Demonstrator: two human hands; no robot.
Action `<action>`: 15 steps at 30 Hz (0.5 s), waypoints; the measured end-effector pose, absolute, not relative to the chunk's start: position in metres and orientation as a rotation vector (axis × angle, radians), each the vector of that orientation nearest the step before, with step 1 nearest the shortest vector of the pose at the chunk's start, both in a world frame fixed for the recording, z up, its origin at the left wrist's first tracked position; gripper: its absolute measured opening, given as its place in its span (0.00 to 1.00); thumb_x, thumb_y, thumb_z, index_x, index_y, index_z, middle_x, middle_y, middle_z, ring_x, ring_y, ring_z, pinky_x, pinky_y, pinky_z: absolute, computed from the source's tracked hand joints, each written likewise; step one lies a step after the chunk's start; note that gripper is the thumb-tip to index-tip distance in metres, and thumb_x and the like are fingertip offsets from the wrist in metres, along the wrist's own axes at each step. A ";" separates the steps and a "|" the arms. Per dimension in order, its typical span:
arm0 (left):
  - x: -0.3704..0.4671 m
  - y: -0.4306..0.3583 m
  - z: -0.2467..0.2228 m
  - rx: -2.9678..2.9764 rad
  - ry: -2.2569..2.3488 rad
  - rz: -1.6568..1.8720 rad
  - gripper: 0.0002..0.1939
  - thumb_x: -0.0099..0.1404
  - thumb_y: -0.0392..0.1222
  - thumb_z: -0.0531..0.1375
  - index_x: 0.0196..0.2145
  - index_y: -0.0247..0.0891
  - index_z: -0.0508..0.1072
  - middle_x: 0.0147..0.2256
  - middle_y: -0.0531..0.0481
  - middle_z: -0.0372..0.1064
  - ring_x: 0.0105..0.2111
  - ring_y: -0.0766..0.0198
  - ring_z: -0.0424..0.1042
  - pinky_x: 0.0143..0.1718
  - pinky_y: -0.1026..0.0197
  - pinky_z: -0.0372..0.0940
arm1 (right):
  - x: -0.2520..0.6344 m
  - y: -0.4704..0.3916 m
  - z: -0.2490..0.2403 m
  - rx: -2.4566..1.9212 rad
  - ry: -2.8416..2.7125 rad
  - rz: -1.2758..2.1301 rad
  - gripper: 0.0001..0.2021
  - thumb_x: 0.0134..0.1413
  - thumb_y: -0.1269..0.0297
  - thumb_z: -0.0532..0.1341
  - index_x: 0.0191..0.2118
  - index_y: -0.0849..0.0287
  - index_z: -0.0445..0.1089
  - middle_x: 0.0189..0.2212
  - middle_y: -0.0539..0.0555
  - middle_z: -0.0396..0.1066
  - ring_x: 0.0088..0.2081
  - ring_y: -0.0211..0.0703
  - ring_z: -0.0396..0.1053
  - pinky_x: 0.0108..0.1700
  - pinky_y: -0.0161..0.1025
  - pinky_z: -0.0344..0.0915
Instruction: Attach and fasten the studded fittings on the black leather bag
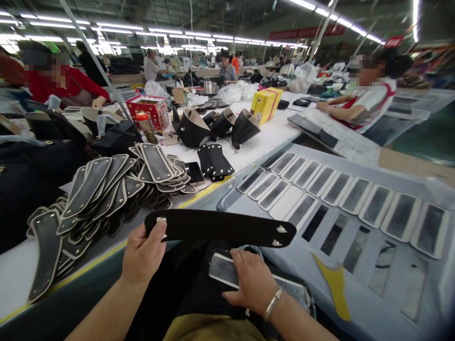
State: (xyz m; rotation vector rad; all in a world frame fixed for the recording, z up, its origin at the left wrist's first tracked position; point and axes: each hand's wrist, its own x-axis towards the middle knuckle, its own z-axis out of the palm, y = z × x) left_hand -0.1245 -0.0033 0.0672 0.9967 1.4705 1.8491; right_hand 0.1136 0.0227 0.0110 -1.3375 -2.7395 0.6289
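Head view: a long black strip (220, 228) with white tabs (280, 229) near its ends is held aloft by its left end, pinched between the thumb and curled fingers of the left hand (144, 254). Just below it in view, a pale-edged grey panel (223, 271) is partly covered by the right hand (254, 279), its fingers laid across and the thumb set apart (whether the panel is gripped cannot be told). Eyeleted grey pieces (88, 189) are heaped to the left, while pale-bordered panels (354, 195) are laid out in rows to the right, near a yellow piece (337, 284).
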 end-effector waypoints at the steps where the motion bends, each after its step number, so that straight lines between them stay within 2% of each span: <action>1: -0.127 -0.004 0.066 0.893 1.380 1.864 0.11 0.60 0.47 0.60 0.36 0.37 0.73 0.35 0.50 0.74 0.37 0.59 0.73 0.40 0.56 0.71 | 0.123 0.021 0.012 -1.352 -2.726 0.637 0.40 0.30 0.52 0.68 0.52 0.65 0.60 0.44 0.62 0.64 0.45 0.55 0.61 0.51 0.50 0.59; 6: -0.139 0.000 0.065 0.457 1.126 1.967 0.07 0.58 0.41 0.63 0.35 0.40 0.73 0.33 0.54 0.74 0.35 0.65 0.74 0.40 0.61 0.71 | 0.123 0.020 0.011 -1.326 -2.743 0.633 0.39 0.31 0.52 0.68 0.52 0.66 0.61 0.44 0.62 0.65 0.44 0.54 0.62 0.50 0.50 0.60; 11: -0.138 -0.002 0.062 0.293 1.060 1.967 0.08 0.53 0.39 0.66 0.33 0.39 0.73 0.33 0.53 0.75 0.35 0.62 0.74 0.39 0.58 0.72 | 0.114 0.019 0.003 -1.242 -2.746 0.573 0.43 0.32 0.49 0.68 0.55 0.68 0.58 0.48 0.64 0.63 0.48 0.57 0.61 0.52 0.52 0.59; 15: -0.147 -0.009 0.059 0.282 1.040 1.989 0.08 0.53 0.37 0.66 0.33 0.39 0.74 0.33 0.53 0.75 0.37 0.62 0.74 0.39 0.61 0.72 | 0.153 0.015 -0.002 -1.240 -2.715 0.491 0.39 0.35 0.54 0.66 0.54 0.68 0.59 0.49 0.65 0.62 0.49 0.57 0.60 0.53 0.53 0.60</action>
